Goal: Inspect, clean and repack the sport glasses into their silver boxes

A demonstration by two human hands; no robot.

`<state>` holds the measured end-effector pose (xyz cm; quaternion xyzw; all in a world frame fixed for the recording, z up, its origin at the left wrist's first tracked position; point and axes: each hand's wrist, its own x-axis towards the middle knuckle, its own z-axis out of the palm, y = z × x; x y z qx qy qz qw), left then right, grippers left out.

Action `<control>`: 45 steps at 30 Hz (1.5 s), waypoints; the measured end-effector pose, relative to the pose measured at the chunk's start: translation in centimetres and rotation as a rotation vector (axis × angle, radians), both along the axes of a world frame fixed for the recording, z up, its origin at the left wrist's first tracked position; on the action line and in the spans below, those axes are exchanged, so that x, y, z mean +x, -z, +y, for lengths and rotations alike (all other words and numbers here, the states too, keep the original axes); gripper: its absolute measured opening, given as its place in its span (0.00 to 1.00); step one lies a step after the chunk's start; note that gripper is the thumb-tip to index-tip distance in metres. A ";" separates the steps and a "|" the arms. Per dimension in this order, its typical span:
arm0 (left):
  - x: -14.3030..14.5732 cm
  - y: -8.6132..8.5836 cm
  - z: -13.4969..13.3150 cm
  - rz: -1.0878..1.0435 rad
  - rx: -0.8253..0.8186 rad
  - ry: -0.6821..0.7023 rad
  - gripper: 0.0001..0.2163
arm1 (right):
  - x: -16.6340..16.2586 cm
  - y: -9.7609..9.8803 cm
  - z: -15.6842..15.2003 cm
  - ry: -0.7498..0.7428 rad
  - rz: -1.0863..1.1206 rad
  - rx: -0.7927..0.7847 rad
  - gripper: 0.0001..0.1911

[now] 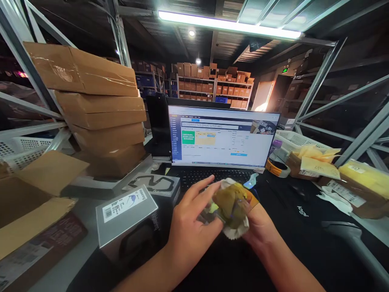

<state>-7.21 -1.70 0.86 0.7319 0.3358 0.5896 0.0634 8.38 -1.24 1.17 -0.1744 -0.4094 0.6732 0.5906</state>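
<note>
A crumpled yellow-brown packet (232,202) with whitish jagged edges is between my two hands, above the desk in front of the keyboard; it is blurred, and its contents cannot be made out. My right hand (258,223) is closed on its right side, with most of the fingers hidden behind it. From the left, my left hand (191,219) curves around the packet, thumb against its lower edge and fingers bent over its upper left. Nearest to my left hand stands a grey box (127,215) with a white barcode label, and another grey box (165,186) behind it.
A monitor (221,138) stands behind a black keyboard (194,178). Cardboard boxes (103,109) are stacked at left, above an open carton (36,215). At right are an orange tape roll (277,167), a grey handheld device (349,235), yellow packages (364,176) and a white basket (288,142).
</note>
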 end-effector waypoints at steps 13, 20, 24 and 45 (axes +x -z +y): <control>0.1 0.3 -0.2 0.023 0.077 -0.071 0.24 | 0.8 0.7 0.7 0.208 -0.262 0.245 0.13; 0.1 0.5 -0.3 0.054 0.118 -0.048 0.24 | 1.1 0.1 0.8 0.053 -0.191 0.094 0.21; 0.2 0.2 -0.4 0.067 0.113 -0.031 0.21 | 0.7 -0.3 0.6 -0.030 0.019 0.089 0.30; -0.2 0.1 -0.4 -0.015 0.049 -0.076 0.20 | 0.2 -0.1 -0.5 0.135 0.135 -0.029 0.21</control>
